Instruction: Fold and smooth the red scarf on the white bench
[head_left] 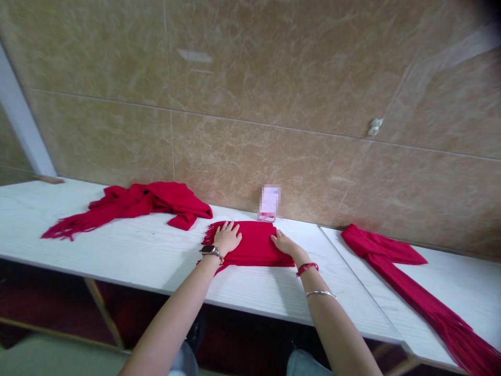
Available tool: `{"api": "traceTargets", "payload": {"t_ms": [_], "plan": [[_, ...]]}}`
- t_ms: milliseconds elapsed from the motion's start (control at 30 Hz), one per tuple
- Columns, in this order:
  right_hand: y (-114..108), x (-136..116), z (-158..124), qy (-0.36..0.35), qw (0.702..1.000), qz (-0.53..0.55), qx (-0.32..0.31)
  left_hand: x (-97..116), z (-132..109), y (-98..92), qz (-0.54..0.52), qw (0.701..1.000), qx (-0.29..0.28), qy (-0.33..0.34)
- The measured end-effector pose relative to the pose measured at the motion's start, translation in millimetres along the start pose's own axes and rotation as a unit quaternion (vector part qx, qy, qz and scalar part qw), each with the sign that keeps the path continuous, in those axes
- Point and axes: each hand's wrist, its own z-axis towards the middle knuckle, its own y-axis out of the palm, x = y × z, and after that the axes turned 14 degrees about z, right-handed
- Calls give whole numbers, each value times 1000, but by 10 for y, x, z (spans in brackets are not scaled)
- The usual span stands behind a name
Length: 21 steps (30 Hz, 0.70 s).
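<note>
A red scarf (254,241), folded into a flat rectangle with fringe at its left end, lies on the white tabletop (156,256) in front of me. My left hand (227,238) rests flat on its left part, fingers spread, close to the fringe. On the right edge of the same scarf lies my right hand (284,244), palm down with the fingers stretched out. Neither hand grips the cloth. The underside of the folds is hidden.
Another red scarf (156,201) lies crumpled at the left, against the tiled wall (254,68). A third red scarf (403,277) stretches along the right side, its fringe toward me. A blurred pinkish upright object (270,201) leans at the wall. Shelf compartments (47,297) open below.
</note>
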Motion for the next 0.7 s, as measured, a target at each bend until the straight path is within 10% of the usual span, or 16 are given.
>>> {"api": "traceTargets", "payload": {"t_ms": [333, 700], "plan": [[38, -590, -214, -191, 981, 7, 42, -38, 11, -75, 28, 997, -60, 45], [87, -472, -223, -78, 995, -26, -50, -64, 35, -3, 41, 996, -48, 59]]}}
